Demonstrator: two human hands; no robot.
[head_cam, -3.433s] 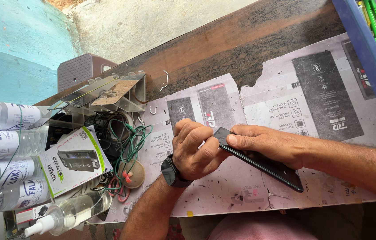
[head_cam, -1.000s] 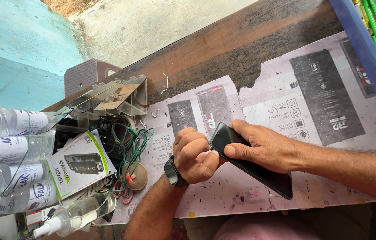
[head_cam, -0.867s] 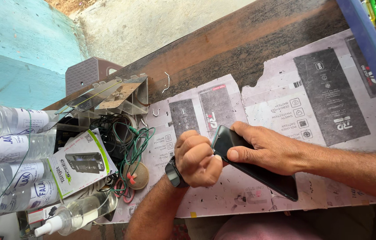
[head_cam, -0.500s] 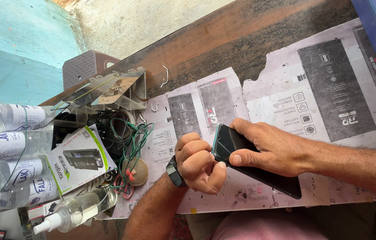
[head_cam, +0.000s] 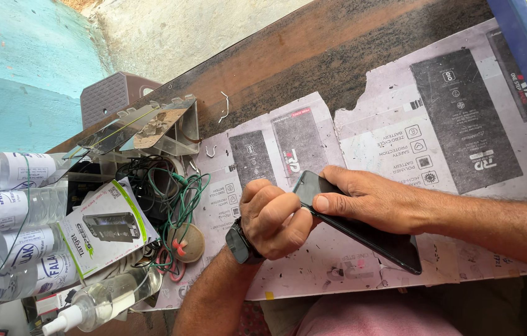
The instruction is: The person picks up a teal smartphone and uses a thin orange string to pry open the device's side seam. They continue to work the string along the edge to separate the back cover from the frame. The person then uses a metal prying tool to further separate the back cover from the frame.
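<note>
One phone (head_cam: 363,227), four plastic bottles (head_cam: 8,208), one spray bottle (head_cam: 98,302), two hands (head_cam: 272,218).

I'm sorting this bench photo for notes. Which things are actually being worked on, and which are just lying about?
In use:
dark phone
right hand, gripping it
left hand, at its edge

Lying about:
plastic bottles
spray bottle
green wires
small box
paper sheets

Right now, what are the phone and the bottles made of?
The phone, held in the right hand, looks like smooth, glossy black glass; it reflects light. The bottles look like thin clear plastic, see-through with paper labels. The table seems worn, scratched wood.
</note>
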